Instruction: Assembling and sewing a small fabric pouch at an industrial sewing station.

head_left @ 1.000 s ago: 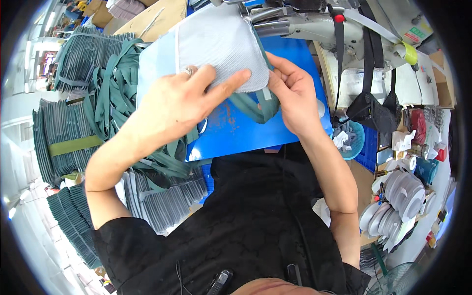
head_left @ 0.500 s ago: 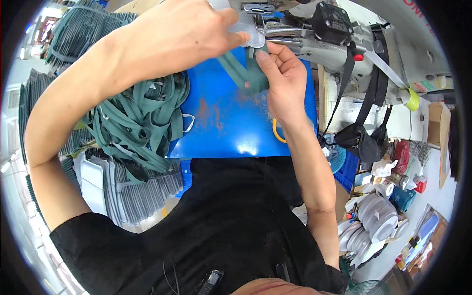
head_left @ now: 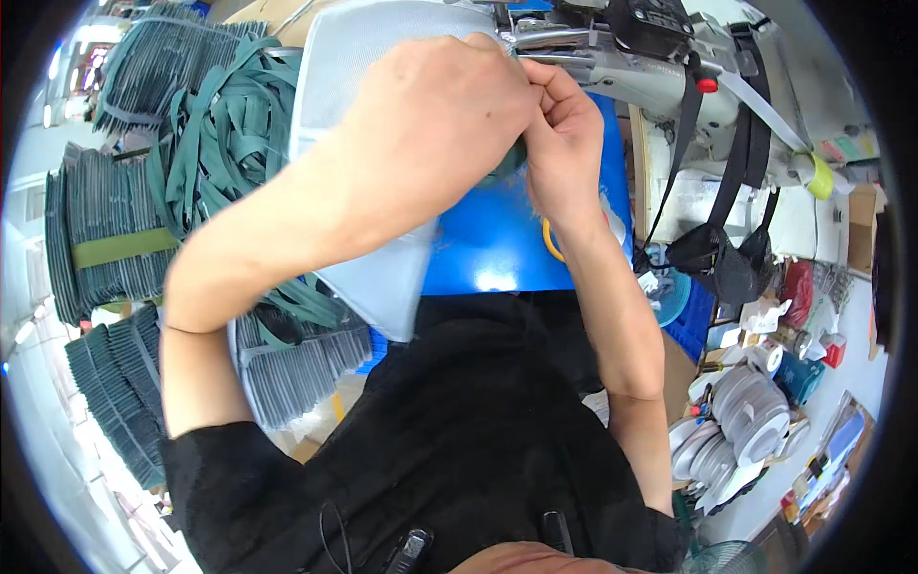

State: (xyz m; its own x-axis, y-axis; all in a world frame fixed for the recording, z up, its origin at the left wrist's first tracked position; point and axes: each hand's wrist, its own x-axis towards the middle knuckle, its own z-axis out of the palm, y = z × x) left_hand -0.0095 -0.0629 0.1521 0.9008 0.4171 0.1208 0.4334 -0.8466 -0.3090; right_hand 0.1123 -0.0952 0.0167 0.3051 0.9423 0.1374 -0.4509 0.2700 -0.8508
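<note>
A pale grey mesh panel [head_left: 359,53] with a smooth edge spreads under my left forearm, its lower corner hanging near my lap. My left hand [head_left: 445,120] is closed on the panel close to the metal parts of a sewing machine [head_left: 622,77]; its fingertips are hidden. Thumb and fingers of my right hand [head_left: 566,143] are pinched together right beside it. A dark green fabric strip [head_left: 509,165] shows below the two hands, running up into the right-hand pinch, where its end is covered.
Blue work surface [head_left: 488,253] with a yellow ring-shaped handle [head_left: 552,239] by my right wrist. Tangled green strips [head_left: 229,134] lie at left, beside bundled stacks of panels [head_left: 115,230]. Black straps [head_left: 717,191] hang from the machine; white reels [head_left: 746,411] stand lower right.
My left hand has moved right and down to meet the right hand. The grey panel now spreads across the middle, and the tangle of green strips has shifted up and left.
</note>
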